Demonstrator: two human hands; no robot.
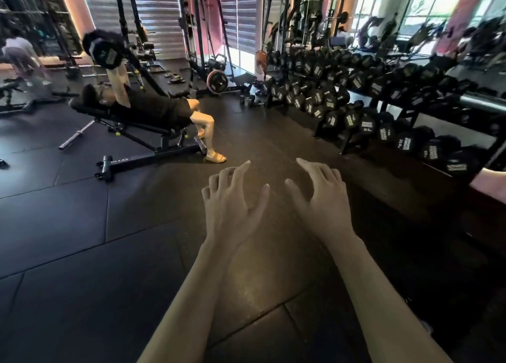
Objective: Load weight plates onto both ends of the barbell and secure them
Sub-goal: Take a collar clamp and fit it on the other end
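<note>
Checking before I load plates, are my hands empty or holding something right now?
Empty. The left hand and right hand hover over the floor with fingers spread and nothing in them.

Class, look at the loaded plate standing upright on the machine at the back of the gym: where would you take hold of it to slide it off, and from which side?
Judging by its pose, grip the weight plate by its rim, one hand on each opposite edge. It stands upright with its flat face turned toward the camera, so approach from that face side and pull straight toward you. Both the left hand and the right hand are empty.
</note>
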